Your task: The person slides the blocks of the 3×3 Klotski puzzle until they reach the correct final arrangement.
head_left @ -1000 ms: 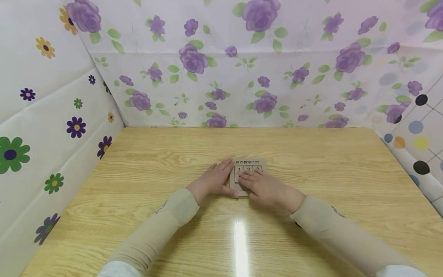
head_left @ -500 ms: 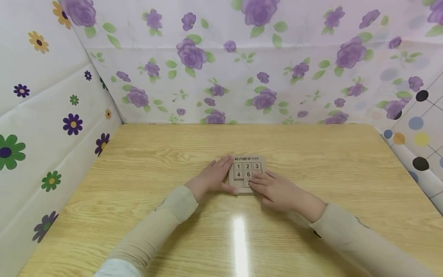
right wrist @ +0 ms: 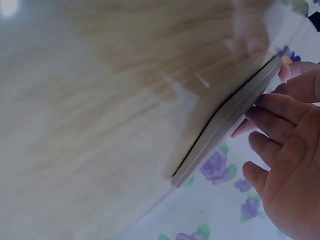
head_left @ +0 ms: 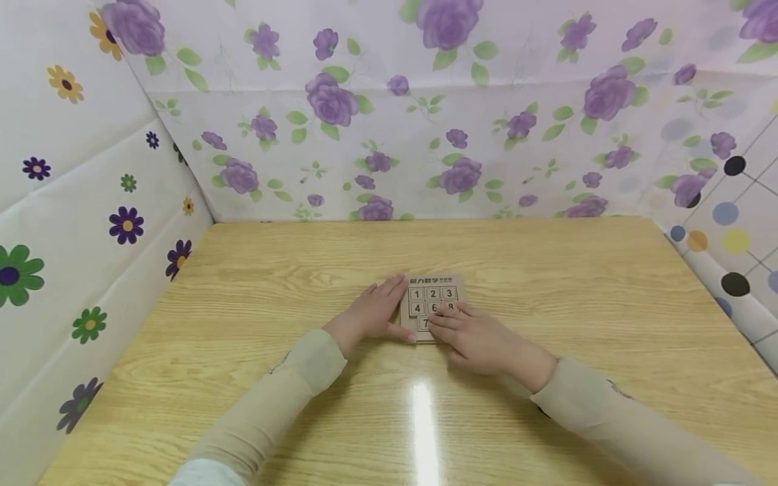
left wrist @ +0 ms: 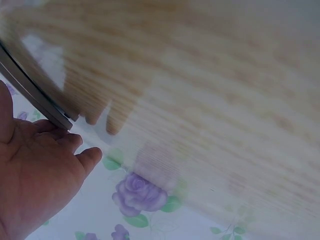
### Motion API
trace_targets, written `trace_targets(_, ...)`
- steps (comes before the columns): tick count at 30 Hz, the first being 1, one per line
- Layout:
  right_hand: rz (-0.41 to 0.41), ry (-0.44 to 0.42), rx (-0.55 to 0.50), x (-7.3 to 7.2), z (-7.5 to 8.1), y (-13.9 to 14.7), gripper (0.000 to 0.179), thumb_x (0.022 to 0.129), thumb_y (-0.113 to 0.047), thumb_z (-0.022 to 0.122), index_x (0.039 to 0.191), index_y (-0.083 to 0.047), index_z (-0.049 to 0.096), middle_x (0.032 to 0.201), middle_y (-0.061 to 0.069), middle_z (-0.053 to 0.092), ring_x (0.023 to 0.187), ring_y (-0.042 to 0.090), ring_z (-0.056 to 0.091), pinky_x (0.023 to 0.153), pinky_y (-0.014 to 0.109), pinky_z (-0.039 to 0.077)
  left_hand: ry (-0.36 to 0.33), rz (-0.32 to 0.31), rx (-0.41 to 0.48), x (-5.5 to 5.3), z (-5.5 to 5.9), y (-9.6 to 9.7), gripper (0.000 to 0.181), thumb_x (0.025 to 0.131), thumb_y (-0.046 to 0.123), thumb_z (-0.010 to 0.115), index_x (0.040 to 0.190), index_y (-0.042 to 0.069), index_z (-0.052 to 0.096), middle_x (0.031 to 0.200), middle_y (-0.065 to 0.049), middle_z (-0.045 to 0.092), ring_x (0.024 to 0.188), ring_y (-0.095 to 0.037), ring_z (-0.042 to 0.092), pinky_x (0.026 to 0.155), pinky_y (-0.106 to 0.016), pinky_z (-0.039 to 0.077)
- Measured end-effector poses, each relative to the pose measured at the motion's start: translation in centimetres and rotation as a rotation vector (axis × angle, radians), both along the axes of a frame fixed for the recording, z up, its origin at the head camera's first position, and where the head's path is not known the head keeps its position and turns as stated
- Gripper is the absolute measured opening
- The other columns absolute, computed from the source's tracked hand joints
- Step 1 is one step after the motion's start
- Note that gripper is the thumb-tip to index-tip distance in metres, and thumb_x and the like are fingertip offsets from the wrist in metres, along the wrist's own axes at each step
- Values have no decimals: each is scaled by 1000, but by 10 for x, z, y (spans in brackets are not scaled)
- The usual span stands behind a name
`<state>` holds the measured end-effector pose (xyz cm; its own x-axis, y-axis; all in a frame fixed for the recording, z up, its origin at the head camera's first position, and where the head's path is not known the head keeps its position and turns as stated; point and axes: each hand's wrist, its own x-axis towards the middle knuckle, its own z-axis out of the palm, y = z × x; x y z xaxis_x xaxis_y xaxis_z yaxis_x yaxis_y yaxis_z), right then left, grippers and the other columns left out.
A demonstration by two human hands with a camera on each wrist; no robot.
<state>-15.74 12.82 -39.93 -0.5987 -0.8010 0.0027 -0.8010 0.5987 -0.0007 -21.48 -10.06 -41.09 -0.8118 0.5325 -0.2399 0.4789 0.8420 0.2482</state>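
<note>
A flat number sliding puzzle [head_left: 404,316] lies on the table, with tiles 1, 2, 3 in its top row and 4, 6, 8 below. In the bottom row, the tile 7 [head_left: 423,324] sits half a space left of the 6. Along the puzzle's left side stretches my left hand [head_left: 371,315], fingertips by the upper corner and thumb at the lower one. My right hand [head_left: 486,339] rests its extended fingertips on the 7 tile and covers the lower right of the board. In the right wrist view, the puzzle's edge [right wrist: 227,120] shows beside the fingers.
A glossy wood-grain table [head_left: 292,263] surrounds the puzzle, with a light reflection [head_left: 423,425] near its front. Behind it hangs a purple-rose cloth [head_left: 377,121]. Daisy-print cloth [head_left: 91,256] stands on the left and dotted cloth [head_left: 738,223] on the right.
My right hand first drew back rightward, uncovering tiles 4, 6 and 7, then came left again. The 7 tile has slid left about half a space. My left hand stays at the puzzle's side.
</note>
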Motion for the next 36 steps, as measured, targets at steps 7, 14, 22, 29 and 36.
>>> trace_targets(7,3,-48,-3,-1,-1,-11,48,91,-19,48,136,-1,51,144,12,48,137,30,38,116,49,26,3,-6,22,2,1,0,113,74,63,68,153,5,11,160,-10,6,148,-25,8,120,-46,13)
trace_targets(14,-16,-88,-30,0,-4,4,50,91,-18,49,137,-1,48,144,13,46,138,32,36,115,51,25,0,-11,19,2,1,1,113,74,64,67,153,5,11,160,-10,5,148,-25,6,120,-45,11)
trace_targets(22,-80,-88,-75,4,0,32,48,88,-13,50,134,2,51,141,16,49,136,35,38,114,53,26,7,-16,32,2,1,1,112,74,61,69,153,5,12,160,-11,7,148,-26,8,120,-46,12)
trace_targets(29,-75,-34,-58,4,0,42,45,88,-12,51,130,3,55,137,18,53,133,35,43,113,53,29,-6,-12,34,2,2,0,113,73,61,69,153,5,11,160,-11,6,148,-26,8,120,-46,12)
trace_targets(36,-73,-19,-63,4,0,37,44,88,-13,51,129,2,57,136,16,55,132,34,44,112,53,30,-1,-4,27,1,2,-1,113,73,62,69,153,5,12,160,-11,7,148,-25,8,120,-45,12)
